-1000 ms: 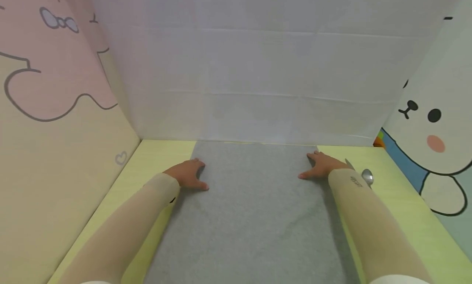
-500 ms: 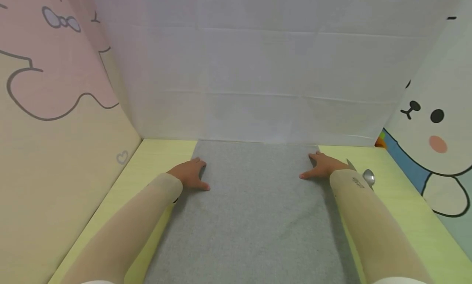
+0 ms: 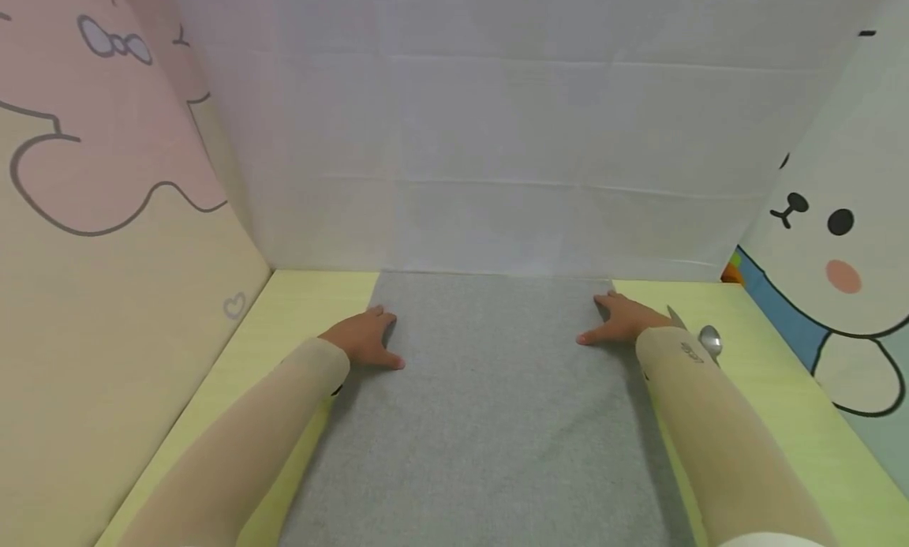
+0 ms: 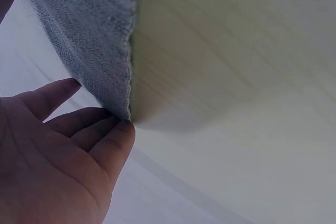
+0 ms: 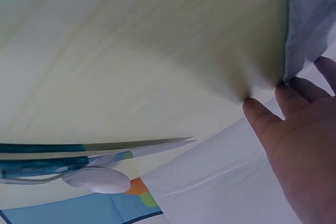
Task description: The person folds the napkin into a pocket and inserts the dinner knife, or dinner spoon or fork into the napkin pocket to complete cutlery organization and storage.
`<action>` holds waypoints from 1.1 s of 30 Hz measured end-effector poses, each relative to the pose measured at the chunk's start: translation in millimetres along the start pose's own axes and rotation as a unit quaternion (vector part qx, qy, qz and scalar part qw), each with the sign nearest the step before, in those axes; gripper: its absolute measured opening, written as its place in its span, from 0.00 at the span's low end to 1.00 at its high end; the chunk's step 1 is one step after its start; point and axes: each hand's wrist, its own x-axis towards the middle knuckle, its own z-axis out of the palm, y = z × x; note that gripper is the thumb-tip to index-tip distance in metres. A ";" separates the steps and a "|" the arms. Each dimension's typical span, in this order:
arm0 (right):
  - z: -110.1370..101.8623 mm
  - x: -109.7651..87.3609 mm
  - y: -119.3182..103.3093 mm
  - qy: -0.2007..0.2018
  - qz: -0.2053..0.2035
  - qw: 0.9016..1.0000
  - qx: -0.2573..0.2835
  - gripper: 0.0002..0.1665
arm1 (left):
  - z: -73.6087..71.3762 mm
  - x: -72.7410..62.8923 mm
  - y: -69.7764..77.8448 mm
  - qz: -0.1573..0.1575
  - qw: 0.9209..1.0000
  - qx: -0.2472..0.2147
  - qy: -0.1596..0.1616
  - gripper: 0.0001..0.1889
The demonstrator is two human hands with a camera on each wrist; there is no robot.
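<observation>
The grey cloth (image 3: 490, 389) lies spread lengthwise on the pale yellow tabletop (image 3: 319, 290), its far edge just beside the white backdrop (image 3: 490, 152) and its near end running out of view. The left hand (image 3: 364, 338) rests at the far left corner and the right hand (image 3: 623, 320) at the far right one, fingers extended and thumbs spread apart, with no grip on the fabric. The left-wrist view is dim, so whether a fingertip is tucked under the hem is hard to tell.

I judge the laying-out mostly done: the far end looks square and smooth. Only a faint crease in the near right part seems left to flatten. A teal-handled knife (image 5: 73, 162) and a spoon (image 5: 97, 180) lie beyond the cloth's right edge, untouched.
</observation>
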 end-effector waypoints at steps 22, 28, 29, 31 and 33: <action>-13.2 16.4 4.8 0.021 0.073 0.997 0.028 0.57 | -38.0 54.8 -10.7 -0.083 0.992 -0.088 0.031 0.39; -10.5 12.9 5.1 0.006 0.063 0.998 0.030 0.52 | -31.9 59.4 -8.8 -0.069 0.993 -0.092 0.006 0.34; -10.6 11.4 3.8 0.005 0.062 0.998 0.030 0.52 | -30.3 60.1 -8.9 -0.068 0.994 -0.086 0.003 0.34; -11.3 9.4 2.4 0.003 0.061 0.998 0.028 0.52 | -27.5 61.4 -8.5 -0.072 0.994 -0.080 0.004 0.33; -12.3 8.6 1.8 0.001 0.061 0.998 0.025 0.52 | -24.2 62.6 -8.7 -0.081 0.994 -0.075 0.014 0.33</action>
